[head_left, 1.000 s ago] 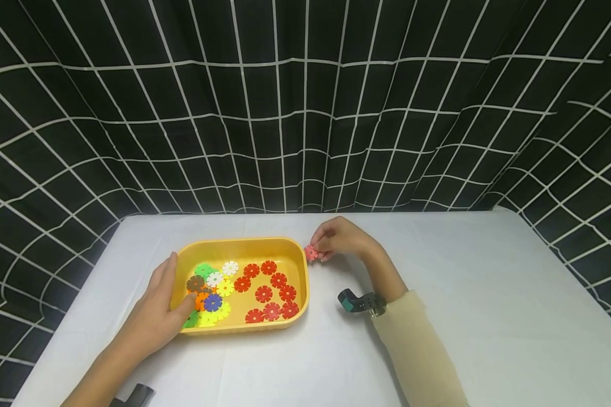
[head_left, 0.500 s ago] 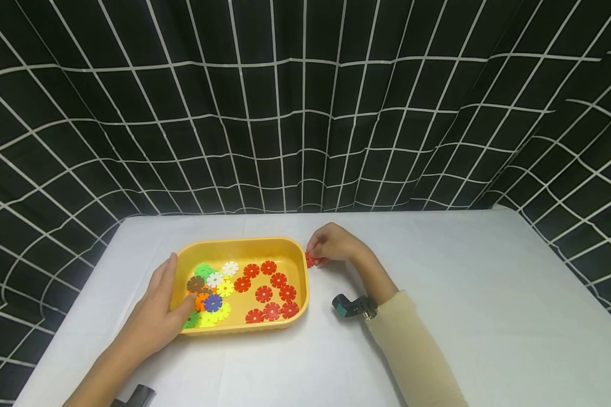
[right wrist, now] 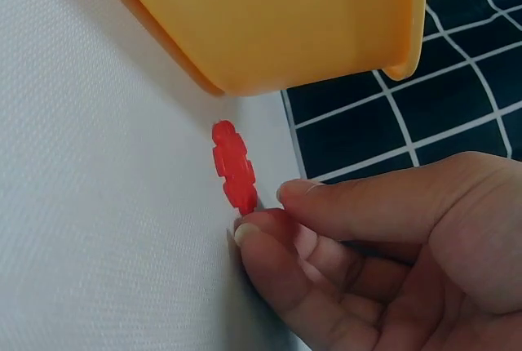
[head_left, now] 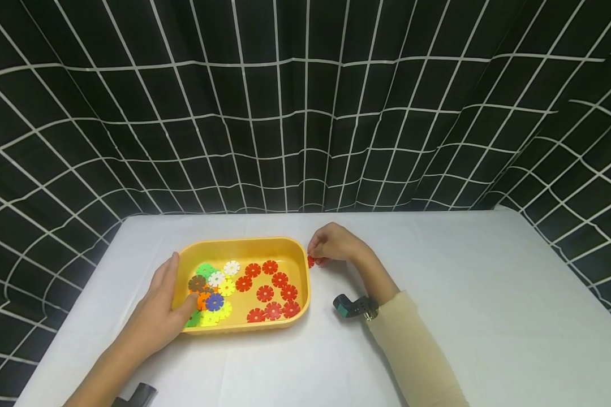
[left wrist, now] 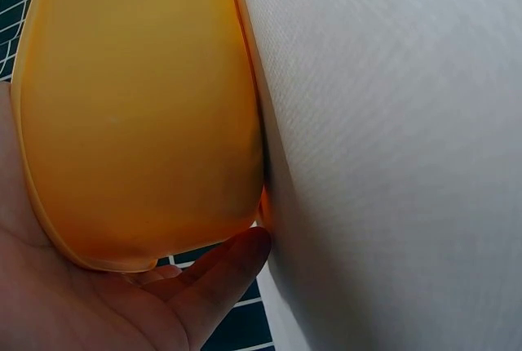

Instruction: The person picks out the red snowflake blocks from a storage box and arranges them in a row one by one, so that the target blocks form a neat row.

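A yellow tray (head_left: 244, 242) sits on the white table, with several notched flower-shaped plastic discs inside. My left hand (head_left: 155, 308) lies along its left end, the thumb reaching over the rim; in the left wrist view the palm and fingers touch the tray's outer wall. Just outside the tray's right end, a red notched disc (right wrist: 234, 167) appears to lie flat on the cloth. My right hand (right wrist: 367, 253) is right at it: one fingertip touches the disc's near edge, while another finger stands slightly apart above it. In the head view, the fingers partly hide this disc.
Red discs (head_left: 265, 293) spread over the tray's right half; green, white, yellow, orange, brown and blue discs (head_left: 214, 302) crowd its left. A black curtain with white grid lines (head_left: 305, 113) hangs behind the table (head_left: 438, 294). A dark wrist-worn device (head_left: 353, 306) juts from my right wrist.
My right hand has lowered the red disc from a raised, tilted pose to the cloth beside the tray's right end. My left hand stays on the tray.
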`<act>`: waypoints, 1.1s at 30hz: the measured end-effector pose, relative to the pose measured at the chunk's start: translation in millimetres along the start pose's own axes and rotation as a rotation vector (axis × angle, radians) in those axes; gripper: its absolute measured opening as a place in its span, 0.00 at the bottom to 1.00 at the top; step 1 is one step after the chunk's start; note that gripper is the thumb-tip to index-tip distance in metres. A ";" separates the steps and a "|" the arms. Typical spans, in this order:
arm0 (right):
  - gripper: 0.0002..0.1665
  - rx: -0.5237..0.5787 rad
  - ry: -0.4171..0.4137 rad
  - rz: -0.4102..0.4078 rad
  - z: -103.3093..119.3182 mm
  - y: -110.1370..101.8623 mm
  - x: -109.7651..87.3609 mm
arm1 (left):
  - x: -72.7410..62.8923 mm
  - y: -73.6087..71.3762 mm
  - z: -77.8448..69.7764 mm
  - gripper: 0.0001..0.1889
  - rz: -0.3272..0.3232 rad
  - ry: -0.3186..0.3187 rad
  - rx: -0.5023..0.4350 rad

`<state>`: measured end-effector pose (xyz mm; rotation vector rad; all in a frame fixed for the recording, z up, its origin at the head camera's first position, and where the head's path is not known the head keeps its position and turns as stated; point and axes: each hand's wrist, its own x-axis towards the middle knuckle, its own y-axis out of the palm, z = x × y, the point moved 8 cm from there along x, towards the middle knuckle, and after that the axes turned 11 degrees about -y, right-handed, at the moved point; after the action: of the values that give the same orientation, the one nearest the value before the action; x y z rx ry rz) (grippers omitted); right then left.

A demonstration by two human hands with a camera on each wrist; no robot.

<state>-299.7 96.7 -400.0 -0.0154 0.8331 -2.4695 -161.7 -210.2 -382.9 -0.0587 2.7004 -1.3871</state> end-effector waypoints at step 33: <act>0.22 -0.738 -0.361 0.397 101.0 111.0 -38.7 | -1.3 -1.1 -2.9 0.48 0.000 0.005 0.008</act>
<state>-195.6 -15.4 -375.2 -0.4907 1.3689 -1.6185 -160.7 -208.3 -380.2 -0.0555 2.6982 -1.4003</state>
